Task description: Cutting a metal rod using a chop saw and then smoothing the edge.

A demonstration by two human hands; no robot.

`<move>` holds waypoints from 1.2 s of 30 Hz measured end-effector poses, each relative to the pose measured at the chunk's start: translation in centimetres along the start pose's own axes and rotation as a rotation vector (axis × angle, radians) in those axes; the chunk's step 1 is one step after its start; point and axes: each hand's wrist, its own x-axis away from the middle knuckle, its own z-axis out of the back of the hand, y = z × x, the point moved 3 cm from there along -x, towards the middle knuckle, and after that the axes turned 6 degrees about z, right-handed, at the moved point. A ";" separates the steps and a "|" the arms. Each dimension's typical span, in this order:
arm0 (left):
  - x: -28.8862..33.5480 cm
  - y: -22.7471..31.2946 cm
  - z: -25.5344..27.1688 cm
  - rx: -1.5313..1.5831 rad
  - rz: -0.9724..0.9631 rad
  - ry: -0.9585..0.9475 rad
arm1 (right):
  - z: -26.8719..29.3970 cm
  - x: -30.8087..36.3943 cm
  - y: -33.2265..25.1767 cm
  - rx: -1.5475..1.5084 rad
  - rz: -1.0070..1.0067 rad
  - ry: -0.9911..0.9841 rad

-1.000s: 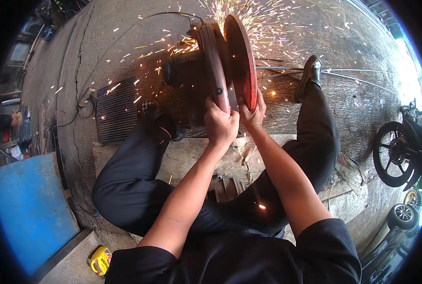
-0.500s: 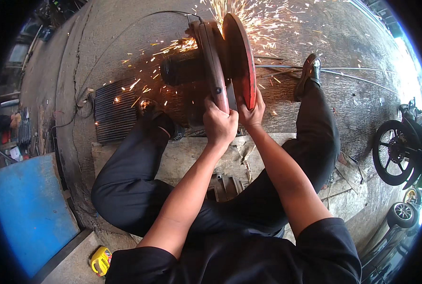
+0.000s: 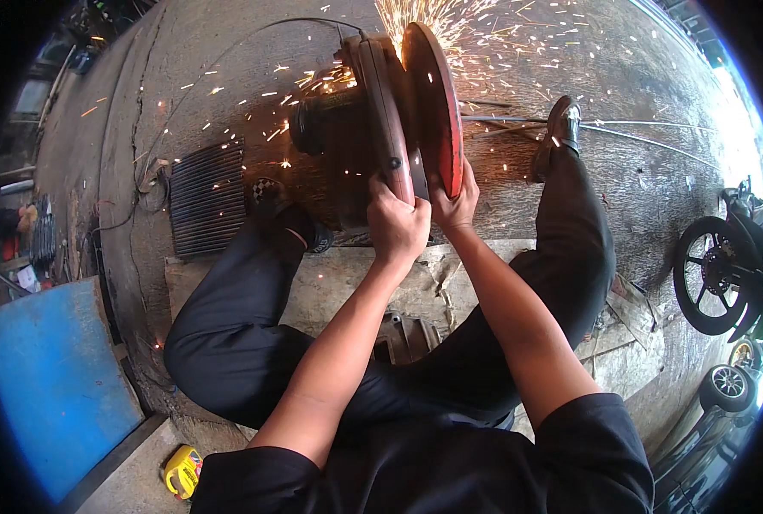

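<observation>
A worn reddish cut-off saw [image 3: 387, 128] stands between my feet on the dark ground. My left hand [image 3: 398, 221] is closed round the end of its long handle. Close beside it, my right hand [image 3: 457, 204] grips the lower edge of the saw's round red-rimmed guard [image 3: 448, 111]. Bright sparks [image 3: 420, 21] spray from the far side, and some scatter left over the black motor housing [image 3: 308, 128]. Thin metal rods [image 3: 647, 125] lie to the right of the saw, passing by my right shoe. Where the disc meets the metal is hidden behind the guard.
A ribbed dark metal panel [image 3: 208, 201] lies by my left foot. A cable [image 3: 201, 73] curves from the saw to the left. At far left leans a blue board [image 3: 60, 377], with a yellow container [image 3: 182, 471] nearby. A motorcycle wheel [image 3: 711, 276] stands at right.
The sparks have shifted and now scatter farther left. Both hands and the saw stay in nearly the same place.
</observation>
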 end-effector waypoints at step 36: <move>-0.1 -0.8 -0.5 0.067 -0.016 -0.027 | -0.1 0.4 0.2 -0.012 0.031 -0.018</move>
